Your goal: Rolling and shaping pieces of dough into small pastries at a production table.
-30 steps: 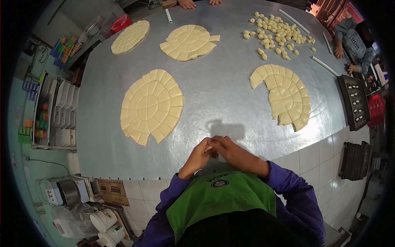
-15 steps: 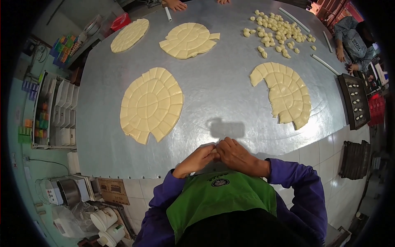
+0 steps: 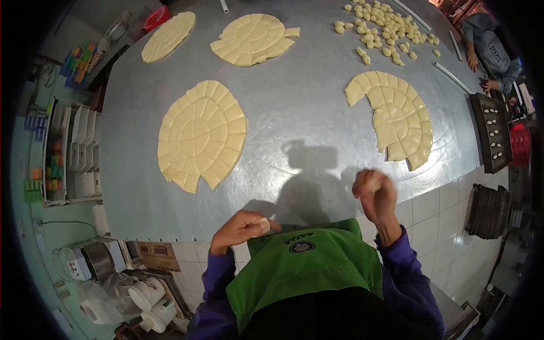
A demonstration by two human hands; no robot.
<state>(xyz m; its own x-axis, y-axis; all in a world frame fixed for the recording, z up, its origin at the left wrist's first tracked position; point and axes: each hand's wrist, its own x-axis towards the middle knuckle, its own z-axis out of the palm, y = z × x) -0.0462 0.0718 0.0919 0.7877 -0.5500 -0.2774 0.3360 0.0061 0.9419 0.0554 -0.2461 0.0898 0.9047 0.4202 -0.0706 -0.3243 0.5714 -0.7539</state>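
My left hand [image 3: 243, 229] is closed at the near table edge, thumb pressed over curled fingers; whatever it may hold is hidden. To the right, my right hand [image 3: 377, 195] is raised over the near edge, blurred, with curled fingers and a pale patch among them that I cannot make out. Beyond it lies a partly used round of pale dough [image 3: 401, 119], scored into pieces, its left and lower sides torn away. A fuller scored dough round [image 3: 203, 136] is on the left, with a notch in its near edge.
Two more dough rounds, one at far left [image 3: 169, 37] and one at far middle [image 3: 253, 38], share the metal table [image 3: 294, 102]. Many small dough balls [image 3: 388, 25] are heaped at far right. A dark tray [image 3: 491, 133] with small pieces stands near a co-worker's hands [image 3: 472, 60].
My hands, together before, have parted: the left drew left, the right rose to the right. The view shifted slightly, and the hands at the far table edge left the picture.
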